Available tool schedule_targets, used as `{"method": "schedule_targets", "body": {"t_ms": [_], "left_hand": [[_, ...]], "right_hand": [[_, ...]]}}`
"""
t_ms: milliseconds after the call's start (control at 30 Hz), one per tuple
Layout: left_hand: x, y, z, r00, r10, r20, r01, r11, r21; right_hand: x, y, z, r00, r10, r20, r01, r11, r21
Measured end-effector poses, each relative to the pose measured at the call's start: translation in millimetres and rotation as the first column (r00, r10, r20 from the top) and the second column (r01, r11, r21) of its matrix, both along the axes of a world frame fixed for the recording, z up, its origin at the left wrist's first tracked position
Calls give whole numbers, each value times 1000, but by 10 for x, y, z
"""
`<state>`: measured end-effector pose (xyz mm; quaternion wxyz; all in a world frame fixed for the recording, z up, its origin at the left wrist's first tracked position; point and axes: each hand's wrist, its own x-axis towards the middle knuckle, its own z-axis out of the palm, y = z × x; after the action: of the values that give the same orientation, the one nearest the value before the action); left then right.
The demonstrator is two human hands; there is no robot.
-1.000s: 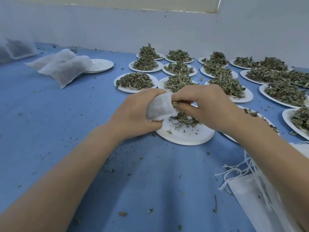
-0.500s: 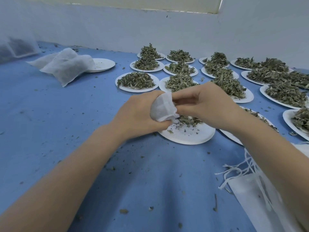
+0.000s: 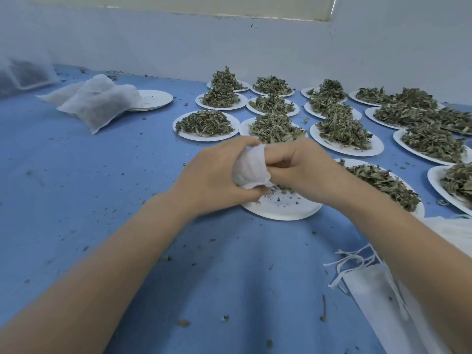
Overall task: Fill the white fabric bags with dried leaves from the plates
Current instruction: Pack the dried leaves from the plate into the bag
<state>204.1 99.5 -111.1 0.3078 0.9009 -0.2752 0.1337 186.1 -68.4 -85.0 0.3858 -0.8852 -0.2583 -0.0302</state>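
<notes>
Head view, read from the left: near the far left edge of the blue tabletop [image 3: 76, 175] lies a heap of filled bags [image 3: 97, 103], resting partly on a stack of empty plates [image 3: 153, 99], well apart from the hands. Toward the middle, the left hand [image 3: 212, 177] has its fingers curled round the white fabric bag [image 3: 251, 167], gripping it from the left side so that the bag bulges out between thumb and fingers. Its mouth appears to face right, toward the other hand. The right hand [image 3: 304, 167] meets the bag at that opening, fingers bent and pinched at the cloth, and seems to be pushing leaves inside; whether it holds any leaves just now is hidden by the fingers. Both hands hang just above the near plate [image 3: 283, 210], which carries only crumbs and a small remnant of dried leaves [image 3: 283, 188] directly beneath the right hand's fingers. So the next scoop lies below and slightly right of the bag, nearer the right hand, which would probably reach down while the left keeps the mouth turned that way. Farther right and behind, full plates [image 3: 347, 141] of leaves stand in rows toward the far right corner, and flat unfilled bags [image 3: 378, 284] with loose strings lie at the near right edge.
</notes>
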Motion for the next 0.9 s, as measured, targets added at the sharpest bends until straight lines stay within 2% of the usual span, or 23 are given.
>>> {"method": "schedule_targets", "body": {"t_ms": [100, 200, 333, 367, 400, 467, 500, 567, 633, 800, 833, 900], "left_hand": [[25, 53, 16, 1000, 24, 20, -25, 1000, 11], [66, 64, 0, 992, 94, 85, -100, 992, 78], [116, 120, -16, 973, 161, 167, -182, 977, 113], [125, 138, -18, 969, 183, 164, -202, 974, 107], [131, 153, -20, 966, 203, 158, -221, 970, 103], [138, 166, -32, 961, 226, 158, -243, 965, 99], [142, 169, -38, 960, 231, 157, -247, 965, 91], [149, 173, -45, 959, 239, 152, -252, 965, 72], [157, 182, -50, 958, 245, 151, -257, 964, 65], [178, 209, -60, 951, 270, 147, -281, 958, 59], [183, 214, -65, 950, 275, 146, -286, 956, 62], [188, 219, -71, 949, 281, 142, -293, 954, 66]], "right_hand": [[28, -21, -12, 986, -128, 106, 110, 980, 164], [43, -29, -26, 953, -203, 225, 172, 973, 151], [98, -116, -10, 964, -229, 133, 192, 951, 240], [123, -160, -17, 951, -271, 151, 239, 951, 196], [153, -214, -32, 928, -308, 212, 297, 951, 82], [211, -296, -105, 902, -288, 321, 371, 897, -239], [233, -316, -163, 914, -257, 313, 366, 854, -370], [252, -291, -255, 944, -230, 235, 323, 782, -533], [229, -226, -273, 958, -198, 210, 285, 755, -591], [139, -210, -129, 960, -168, 226, 259, 837, -481], [136, -227, -104, 950, -192, 247, 294, 820, -491], [150, -266, -52, 935, -251, 250, 353, 727, -590]]}}
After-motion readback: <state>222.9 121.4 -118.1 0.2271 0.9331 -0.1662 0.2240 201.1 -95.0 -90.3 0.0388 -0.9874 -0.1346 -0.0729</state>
